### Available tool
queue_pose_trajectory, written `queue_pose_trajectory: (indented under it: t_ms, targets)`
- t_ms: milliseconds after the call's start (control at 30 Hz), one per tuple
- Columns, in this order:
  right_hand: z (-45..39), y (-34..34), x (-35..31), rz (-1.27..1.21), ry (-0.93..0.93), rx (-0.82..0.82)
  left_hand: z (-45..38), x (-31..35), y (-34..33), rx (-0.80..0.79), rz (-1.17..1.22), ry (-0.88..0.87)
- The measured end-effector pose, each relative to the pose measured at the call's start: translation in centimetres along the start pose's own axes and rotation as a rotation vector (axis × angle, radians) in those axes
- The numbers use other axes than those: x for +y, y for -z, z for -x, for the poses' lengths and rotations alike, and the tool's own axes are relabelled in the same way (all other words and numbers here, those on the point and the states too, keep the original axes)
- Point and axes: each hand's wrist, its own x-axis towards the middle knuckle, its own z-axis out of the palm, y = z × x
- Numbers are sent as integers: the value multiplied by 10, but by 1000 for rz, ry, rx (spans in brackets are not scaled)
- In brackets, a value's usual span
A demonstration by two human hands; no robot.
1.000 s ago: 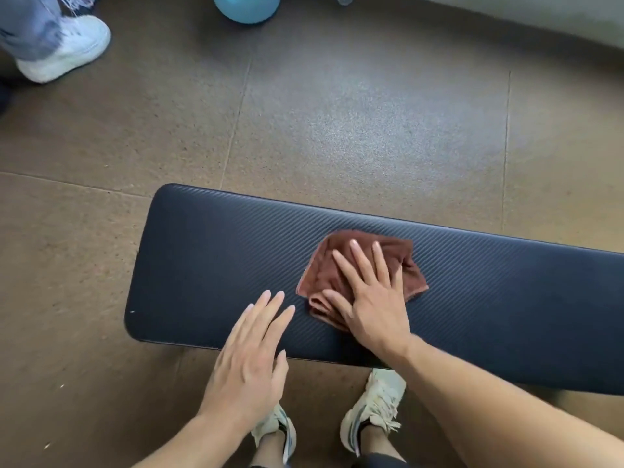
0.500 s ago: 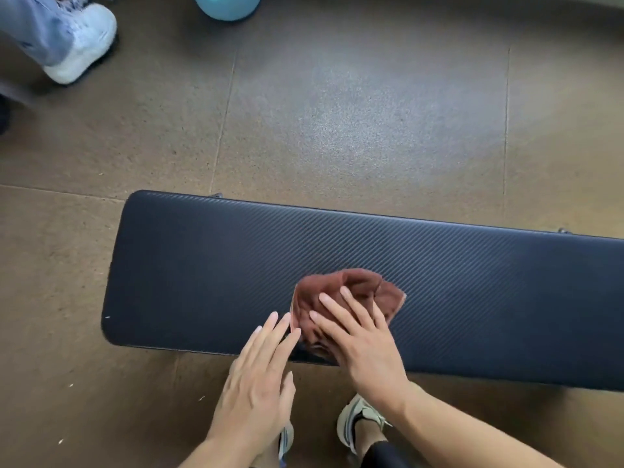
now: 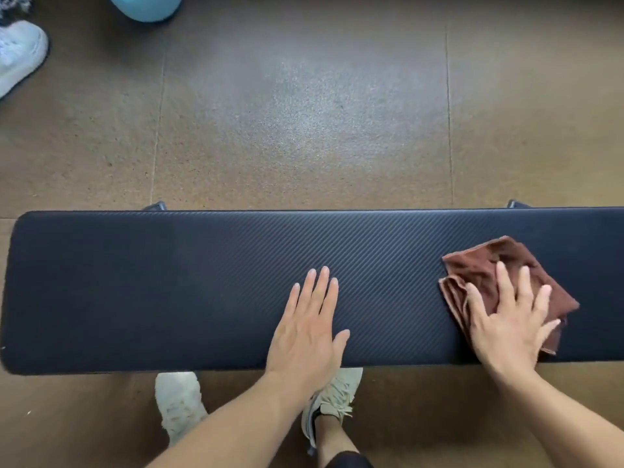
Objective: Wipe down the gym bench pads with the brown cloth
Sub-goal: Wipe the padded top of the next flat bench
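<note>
A long dark bench pad (image 3: 169,285) with a fine diagonal weave runs across the view, left to right. The brown cloth (image 3: 486,265) lies crumpled on its right part. My right hand (image 3: 510,319) presses flat on the cloth with fingers spread, covering its near half. My left hand (image 3: 309,329) lies flat and empty on the pad near the middle front edge, fingers together, well apart from the cloth.
Brown speckled floor tiles (image 3: 304,113) surround the bench. My own pale shoes (image 3: 179,403) stand under the pad's front edge. Another person's white shoe (image 3: 17,52) is at the far left, and a light blue ball (image 3: 148,6) sits at the top.
My right hand has slid the cloth to the right along the pad. My left hand has moved from the front edge onto the pad. The view has shifted right.
</note>
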Motion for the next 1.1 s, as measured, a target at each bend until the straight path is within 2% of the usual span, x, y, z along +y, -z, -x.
queue_pose_trajectory:
  t_ms: [100,200,333,400,467,600,667,733,833,900,1000,1033,1100]
  targets:
    - [-27,4,-21,-131,-147,53,-6,4,-12,14,-28,17]
    - [-23,-7,-38,-220,-235,147,1,-6,-21,22,-30,-75]
    - [8,-31,-87,-249,-144,165,22,-52,-19,16,-40,-155]
    - [47,-53,-124,-205,-39,137,44,-86,-15,10,-42,-117]
    - [97,-82,-160,-159,120,88,69,-123,-11,69,15,-45]
    - [199,-146,-237,51,694,25,114,-207,6,227,139,89]
    - [217,-167,-279,113,917,14,134,-249,11,259,145,161]
    - [209,-174,-316,151,1020,26,153,-286,13,281,152,195]
    - [182,-171,-368,141,912,62,179,-335,15,299,153,194]
    - [168,-170,-411,90,753,97,190,-363,18,308,158,229]
    - [165,-172,-466,-10,508,55,200,-393,24,334,199,288]
    - [171,-176,-475,-46,484,54,205,-402,25,351,213,301]
    - [202,-188,-467,-88,550,58,213,-420,27,380,238,316]
